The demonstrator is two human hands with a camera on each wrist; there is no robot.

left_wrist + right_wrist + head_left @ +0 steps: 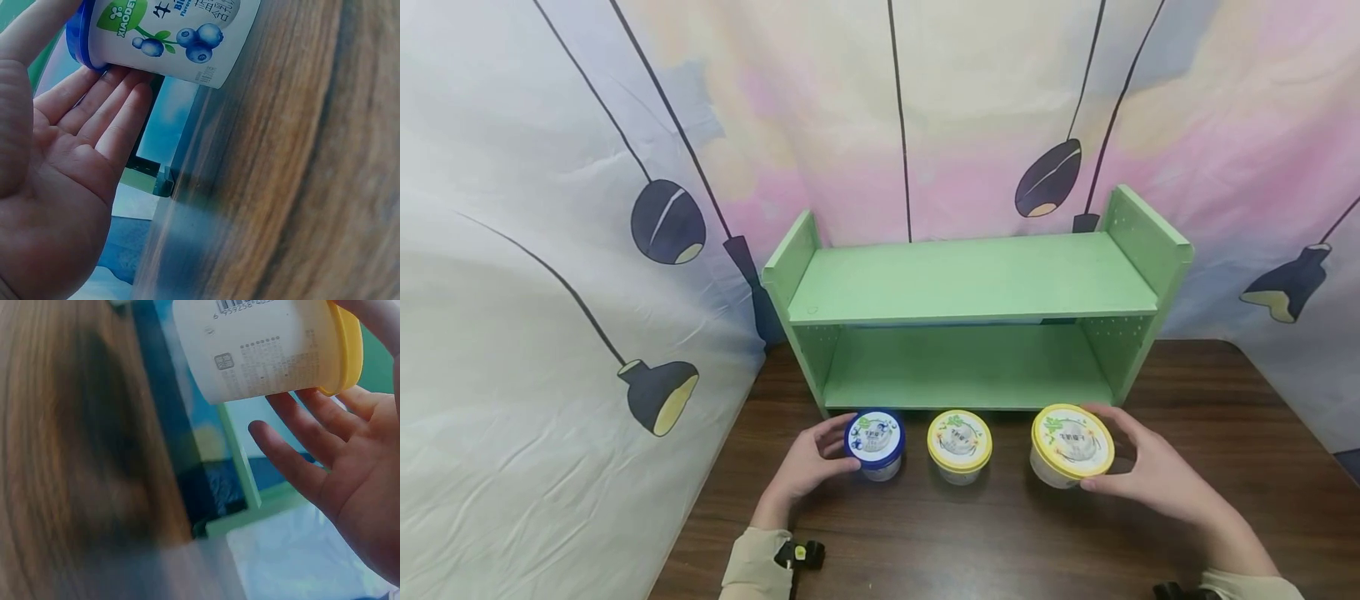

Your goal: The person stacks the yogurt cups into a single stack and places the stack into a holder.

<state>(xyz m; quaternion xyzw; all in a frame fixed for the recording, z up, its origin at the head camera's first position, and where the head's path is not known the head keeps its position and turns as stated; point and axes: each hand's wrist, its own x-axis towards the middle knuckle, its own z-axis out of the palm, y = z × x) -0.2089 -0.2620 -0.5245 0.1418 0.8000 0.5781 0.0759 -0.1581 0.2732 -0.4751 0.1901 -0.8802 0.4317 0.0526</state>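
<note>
My left hand (808, 462) holds a small white tub with a blue lid (875, 440) from its left side, thumb in front and fingers behind. Blueberries are printed on the wall of this blue-lidded tub (181, 40) in the left wrist view. On the right, my right hand (1153, 467) grips a yellow-lidded tub (1072, 443) between thumb and fingers. The right wrist view shows that tub's printed wall (269, 356) raised above the wood, its lid near my palm. Between the two stands another yellow-lidded tub (959, 446), touched by neither hand.
A green two-level shelf (973, 279) stands on the dark wooden table (970, 542) just behind the tubs. Its lower level (970, 367) is open toward me, with side panels at both ends. A cloth backdrop (850, 108) with painted lamps hangs behind and at the left.
</note>
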